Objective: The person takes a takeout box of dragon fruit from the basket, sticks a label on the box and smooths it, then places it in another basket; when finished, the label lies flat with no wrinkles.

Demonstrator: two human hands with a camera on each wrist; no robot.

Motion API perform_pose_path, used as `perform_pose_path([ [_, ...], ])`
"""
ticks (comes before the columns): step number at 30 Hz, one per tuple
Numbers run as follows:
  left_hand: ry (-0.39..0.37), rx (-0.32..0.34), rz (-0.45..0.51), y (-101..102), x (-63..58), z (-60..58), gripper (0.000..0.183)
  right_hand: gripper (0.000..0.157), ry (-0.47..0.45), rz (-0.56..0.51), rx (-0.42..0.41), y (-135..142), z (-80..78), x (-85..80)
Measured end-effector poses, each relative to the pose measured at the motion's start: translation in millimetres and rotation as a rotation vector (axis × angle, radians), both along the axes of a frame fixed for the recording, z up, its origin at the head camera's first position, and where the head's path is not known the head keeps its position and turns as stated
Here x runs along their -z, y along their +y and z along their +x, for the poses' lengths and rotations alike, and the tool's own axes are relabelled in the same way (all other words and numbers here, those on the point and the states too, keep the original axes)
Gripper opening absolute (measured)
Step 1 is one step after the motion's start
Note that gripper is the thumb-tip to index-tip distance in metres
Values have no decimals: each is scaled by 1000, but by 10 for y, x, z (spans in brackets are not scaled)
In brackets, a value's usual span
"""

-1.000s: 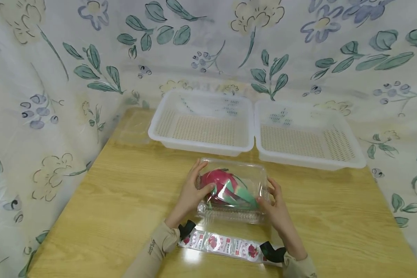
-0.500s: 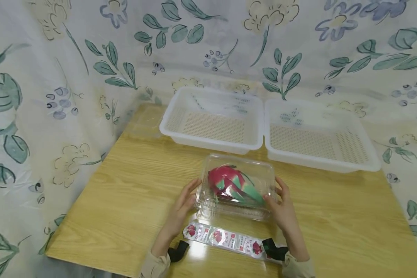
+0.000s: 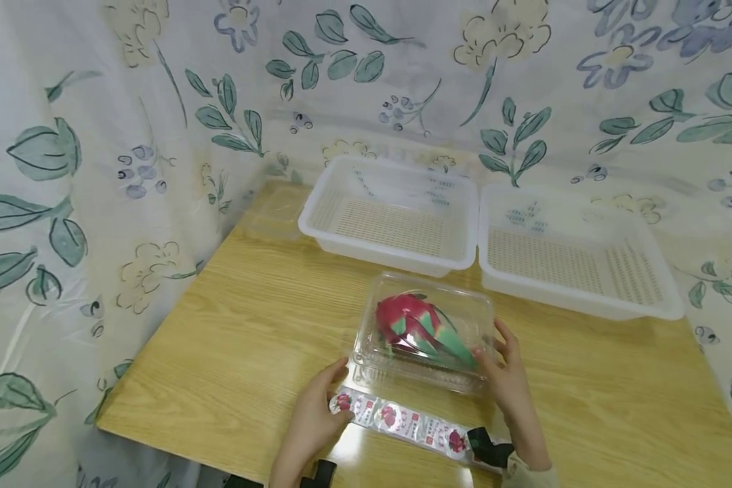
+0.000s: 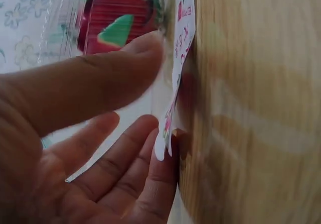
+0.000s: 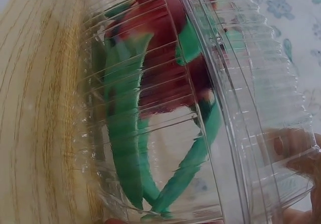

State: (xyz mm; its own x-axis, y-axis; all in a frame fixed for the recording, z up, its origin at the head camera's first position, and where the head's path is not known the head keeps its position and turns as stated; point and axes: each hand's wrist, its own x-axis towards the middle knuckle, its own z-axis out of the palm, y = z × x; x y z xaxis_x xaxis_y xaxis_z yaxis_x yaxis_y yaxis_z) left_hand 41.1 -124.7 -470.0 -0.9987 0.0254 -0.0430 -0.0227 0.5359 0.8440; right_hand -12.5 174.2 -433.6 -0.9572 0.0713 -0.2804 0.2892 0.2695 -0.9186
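Note:
A clear plastic clamshell box (image 3: pixel 372 339), lid down, sits on the table with a red-and-green dragon fruit (image 3: pixel 405 318) inside. My right hand (image 3: pixel 512 383) grips the box's right side, thumb at the front corner and fingers behind; through the plastic, fingers (image 5: pixel 291 146) show in the right wrist view. In front of the box lies a strip of dragon fruit stickers (image 3: pixel 410 423). At its left end is my left hand (image 3: pixel 317 413), thumb (image 4: pixel 100 86) and fingers spread apart. The strip's raised end (image 4: pixel 165 133) touches a fingertip in the left wrist view.
Two white perforated baskets (image 3: pixel 390 261) (image 3: pixel 579 301) stand side by side behind the box. A clear plastic lid or tray (image 3: pixel 274 210) lies at the back left. Floral cloth (image 3: pixel 158 203) hangs along the back and sides of the table.
My left hand has left the box's left side and come down to the sticker strip's left end. My right hand stays on the box. The head view has swung left.

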Motion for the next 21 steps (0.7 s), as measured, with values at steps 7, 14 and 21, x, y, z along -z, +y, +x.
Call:
perform_pose_path([
  [7, -3, 50, -16, 21, 21, -51, 78, 72, -30, 10, 1, 24, 11, 25],
  [14, -51, 130, 20, -8, -1, -82, 51, 73, -42, -11, -8, 16, 5, 18],
  [21, -188, 205, 220, -11, -195, -55, 22, 65, 10, 71, 68, -19, 27, -46],
])
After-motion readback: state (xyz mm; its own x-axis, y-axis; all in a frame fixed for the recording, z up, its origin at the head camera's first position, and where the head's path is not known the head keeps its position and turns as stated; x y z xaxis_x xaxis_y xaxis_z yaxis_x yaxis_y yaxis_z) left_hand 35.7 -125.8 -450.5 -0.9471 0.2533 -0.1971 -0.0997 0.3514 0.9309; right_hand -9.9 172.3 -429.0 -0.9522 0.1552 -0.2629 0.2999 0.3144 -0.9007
